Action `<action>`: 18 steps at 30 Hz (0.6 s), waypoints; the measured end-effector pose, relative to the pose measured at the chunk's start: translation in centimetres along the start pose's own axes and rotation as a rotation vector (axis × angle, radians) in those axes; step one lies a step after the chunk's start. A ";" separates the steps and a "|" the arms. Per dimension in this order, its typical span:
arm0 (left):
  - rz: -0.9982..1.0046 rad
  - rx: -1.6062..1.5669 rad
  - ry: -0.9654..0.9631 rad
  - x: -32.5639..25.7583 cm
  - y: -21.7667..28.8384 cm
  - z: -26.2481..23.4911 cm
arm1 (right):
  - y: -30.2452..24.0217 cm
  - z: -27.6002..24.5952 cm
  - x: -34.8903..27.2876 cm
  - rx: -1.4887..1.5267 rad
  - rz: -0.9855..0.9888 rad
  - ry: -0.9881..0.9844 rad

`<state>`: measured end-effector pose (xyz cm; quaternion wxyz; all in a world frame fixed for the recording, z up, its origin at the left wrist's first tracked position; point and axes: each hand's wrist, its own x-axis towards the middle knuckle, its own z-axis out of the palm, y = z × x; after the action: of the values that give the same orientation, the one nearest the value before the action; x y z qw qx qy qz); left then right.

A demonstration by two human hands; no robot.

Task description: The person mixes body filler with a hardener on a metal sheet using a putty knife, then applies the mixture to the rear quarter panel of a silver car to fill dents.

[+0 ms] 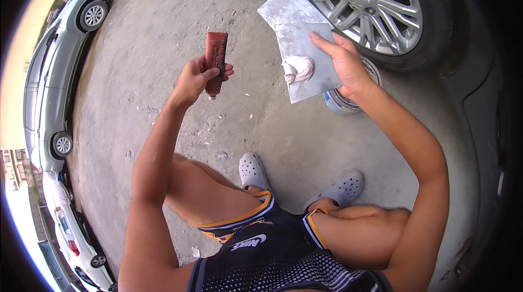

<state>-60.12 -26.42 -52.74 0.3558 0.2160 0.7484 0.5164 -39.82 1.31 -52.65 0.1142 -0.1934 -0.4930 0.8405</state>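
left hand (197, 78) fist tight round tube (216, 61), nozzle down | right hand (344, 60) pinches plates (300, 41) flat, keeping putty (298, 69) on top

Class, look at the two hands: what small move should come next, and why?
Probably bring the red tube in the left hand over the putty blob and squeeze some on. The tube is held nozzle-down but well left of the metal plates the right hand holds, and the blob looks pale and unmixed.
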 end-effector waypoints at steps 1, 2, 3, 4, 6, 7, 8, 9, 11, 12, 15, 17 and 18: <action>0.014 -0.016 -0.029 -0.3 -0.4 -0.2 | 0.7 -0.3 -0.2 0.011 0.005 0.009; 0.029 -0.033 -0.059 -0.5 -0.9 -0.5 | 1.3 -0.6 -0.1 0.014 0.011 0.002; 0.044 -0.049 -0.090 -0.8 -1.4 -0.7 | 1.8 -1.1 0.1 0.017 0.016 -0.003; 0.059 -0.078 -0.037 -0.8 -1.9 -0.5 | 1.9 -1.5 0.3 0.013 0.019 -0.007; 0.066 -0.090 0.045 -1.0 -2.6 -0.5 | 1.9 -2.2 0.2 0.013 0.022 0.025; 0.060 -0.071 0.073 -1.0 -2.6 -0.6 | 1.8 -2.4 0.3 0.012 0.021 0.037; 0.033 -0.006 0.074 -0.7 -2.2 -1.3 | 1.7 -2.7 0.3 0.018 0.013 0.033; 0.005 0.058 0.076 -0.5 -1.9 -1.9 | 1.7 -3.1 0.4 0.023 0.006 0.028; -0.015 0.056 0.153 -0.4 -1.7 -2.3 | 1.8 -3.3 0.3 0.031 0.003 0.020; -0.036 0.053 0.206 -0.5 -1.8 -2.3 | 2.1 -3.3 0.3 0.032 0.007 0.018; 0.003 0.113 0.297 -0.5 -2.0 -2.2 | 2.2 -3.3 0.1 0.023 0.013 0.009; 0.132 0.045 0.288 -0.6 -1.9 -1.5 | 2.1 -3.2 -0.2 0.015 0.017 0.002; 0.111 0.011 0.270 -0.6 -2.1 -1.9 | 2.1 -3.1 -0.3 0.010 0.021 -0.001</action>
<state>-61.09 -28.76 -54.10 0.2217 0.1878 0.7790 0.5556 -38.15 2.62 -55.79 0.1059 -0.1975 -0.4869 0.8442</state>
